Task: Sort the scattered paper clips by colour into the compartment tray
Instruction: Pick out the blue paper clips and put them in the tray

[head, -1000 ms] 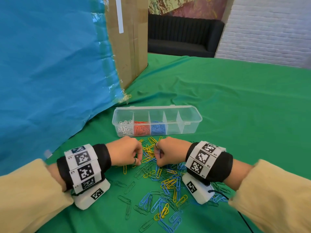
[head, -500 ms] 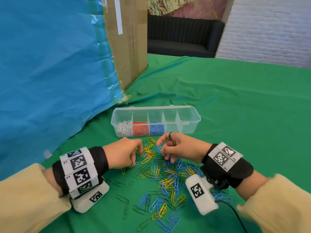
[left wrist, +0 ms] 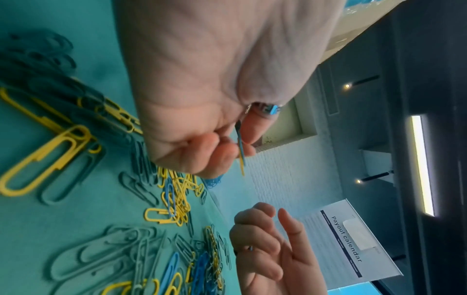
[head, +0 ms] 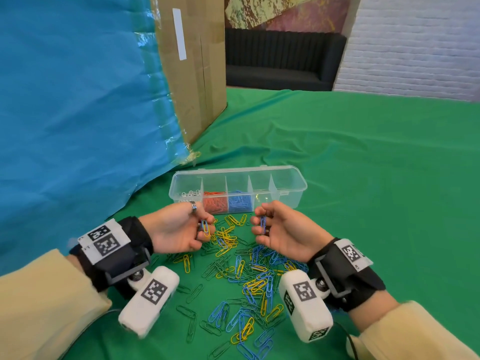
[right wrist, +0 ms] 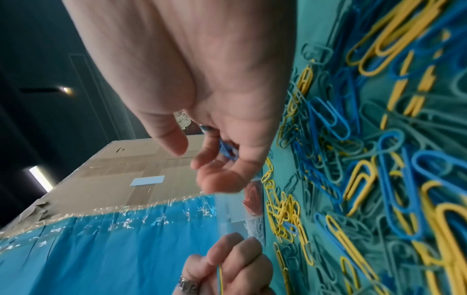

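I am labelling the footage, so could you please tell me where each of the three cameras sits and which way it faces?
Head: worn on the head, looking forward and down at the compartment tray, the scattered clips, both forearms, the left hand and the right hand.
Left wrist: under the left wrist, looking along the palm at fingers pinching clips.
Right wrist: under the right wrist, looking along the palm at fingers holding blue clips.
Shared: each wrist view shows the other hand; all show the clip pile.
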